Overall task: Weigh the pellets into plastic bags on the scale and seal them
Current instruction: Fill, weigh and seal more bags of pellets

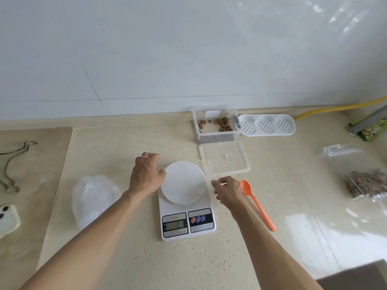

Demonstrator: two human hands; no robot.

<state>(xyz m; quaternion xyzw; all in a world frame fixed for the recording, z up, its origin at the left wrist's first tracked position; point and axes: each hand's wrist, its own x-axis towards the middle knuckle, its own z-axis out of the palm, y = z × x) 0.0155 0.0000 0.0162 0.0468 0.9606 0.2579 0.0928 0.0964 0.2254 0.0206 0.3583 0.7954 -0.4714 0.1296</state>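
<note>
White scale (186, 208) sits between both hands: left hand (146, 174) at 9 o'clock, loosely open and empty; right hand (227, 190) at 3 o'clock, fingers curled, its hold unclear.

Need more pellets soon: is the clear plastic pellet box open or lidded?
Open. The clear plastic pellet box has no lid on; its clear rectangular lid lies flat beside it.

White phone (8, 218) and metal hook (12, 164) far left; perforated tray (267, 124), perhaps a soap dish.

A white scale (186, 208) sits mid-counter (117, 258), a hand at each side of its round pan. The left hand (146, 174) touches the pan's edge with relaxed fingers; the right hand (227, 190), fingers curled, lies beside an orange spoon (257, 204).
</note>
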